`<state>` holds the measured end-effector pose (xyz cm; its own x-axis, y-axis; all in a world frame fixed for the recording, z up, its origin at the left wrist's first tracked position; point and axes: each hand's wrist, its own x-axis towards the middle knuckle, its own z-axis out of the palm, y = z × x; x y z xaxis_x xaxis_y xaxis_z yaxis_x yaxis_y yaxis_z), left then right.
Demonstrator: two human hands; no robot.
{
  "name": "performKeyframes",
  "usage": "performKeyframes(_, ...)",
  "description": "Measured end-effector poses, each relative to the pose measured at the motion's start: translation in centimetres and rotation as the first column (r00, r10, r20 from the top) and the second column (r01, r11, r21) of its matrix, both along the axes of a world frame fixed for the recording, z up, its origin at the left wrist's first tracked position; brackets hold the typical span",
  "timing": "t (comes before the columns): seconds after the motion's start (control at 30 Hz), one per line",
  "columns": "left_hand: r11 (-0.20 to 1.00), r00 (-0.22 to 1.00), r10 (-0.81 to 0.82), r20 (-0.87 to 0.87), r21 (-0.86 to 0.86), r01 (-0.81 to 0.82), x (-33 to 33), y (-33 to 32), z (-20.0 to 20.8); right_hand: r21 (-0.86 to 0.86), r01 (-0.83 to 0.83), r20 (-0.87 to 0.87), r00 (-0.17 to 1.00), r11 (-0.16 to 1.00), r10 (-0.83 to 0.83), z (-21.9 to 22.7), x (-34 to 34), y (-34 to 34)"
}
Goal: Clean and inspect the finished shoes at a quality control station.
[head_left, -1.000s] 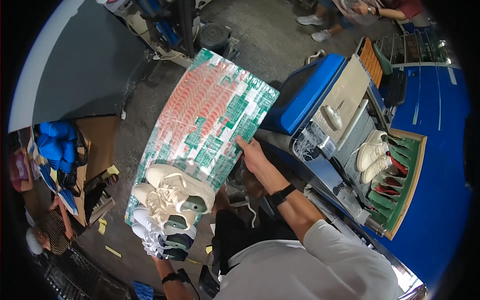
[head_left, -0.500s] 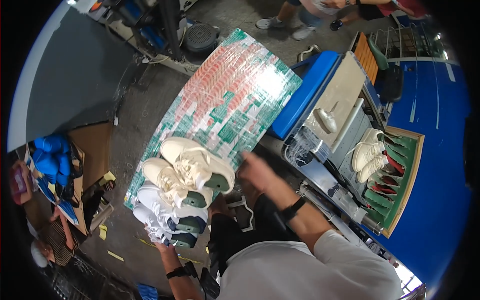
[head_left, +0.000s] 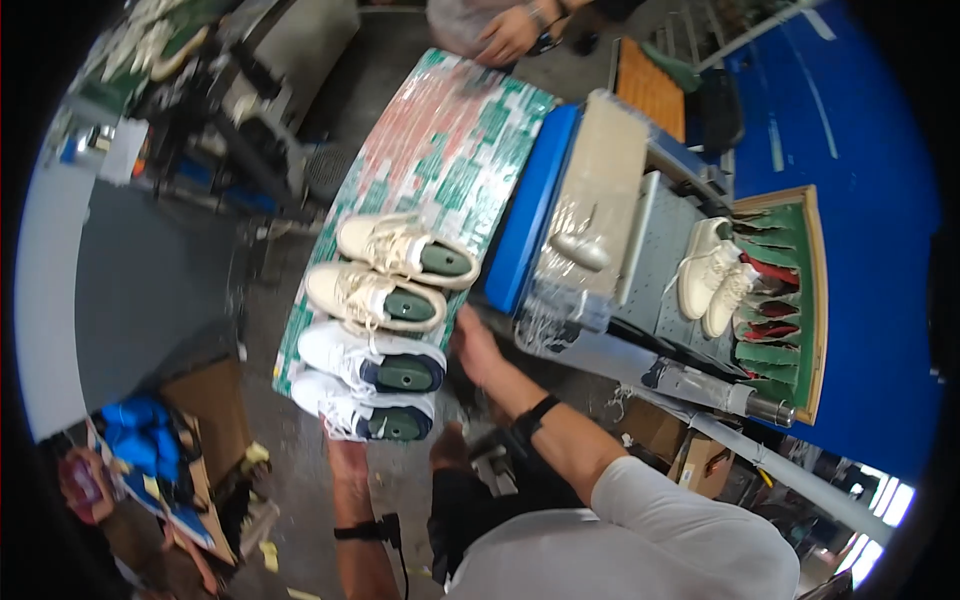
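Two cream lace-up shoes (head_left: 374, 297) and two white lace-up shoes (head_left: 370, 358) lie side by side across the near end of a board (head_left: 430, 140) covered in green, white and pink tape. Green shoe lasts (head_left: 408, 307) fill their openings, heels toward me. My left hand (head_left: 346, 450) is at the nearest white shoe, its fingers hidden beneath or behind it. Beside the board's right edge, close to the cream shoes' heels, is my right hand (head_left: 473, 340). Its fingers are partly hidden and blurred, so its grip does not show.
Along the board's right side stands a blue-edged machine (head_left: 535, 210) carrying a single grey-white shoe-shaped piece (head_left: 580, 251). Two more cream shoes (head_left: 712, 280) sit before a wood-framed opening with torn green and red flaps (head_left: 775, 310). Another person's hand (head_left: 508, 35) is beyond the board's far end.
The shoes now show in a straighter, more spread row. The board sits farther along the blue-edged machine. My right hand has come closer to the board's edge, and another person is nearer its far end.
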<state>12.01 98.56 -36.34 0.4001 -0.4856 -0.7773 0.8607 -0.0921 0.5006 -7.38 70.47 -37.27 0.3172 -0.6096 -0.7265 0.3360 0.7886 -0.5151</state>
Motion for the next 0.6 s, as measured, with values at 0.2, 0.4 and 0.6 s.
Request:
performKeyframes(0.2, 0.985, 0.987, -0.159, 0.008, 0.076, 0.158, -2.0, -9.8, 1.5, 0.245, -0.537, 0.106, 0.842, 0.807, 0.528, -3.6, -8.3, 8.3)
performKeyframes(0.4, 0.989, 0.984, -0.145, -0.106, 0.005, 0.147, -2.3, -11.3, 0.2, 0.317, -0.389, -0.044, 0.905, 0.865, 0.424, 3.1, -11.0, 10.9)
performKeyframes(0.6, 0.997, 0.976, -0.057, -0.21, -0.063, 0.045, -3.3, -12.2, 0.5, 0.111, -0.373, -0.288, 0.875, 0.921, 0.389, 2.0, -21.6, 14.6)
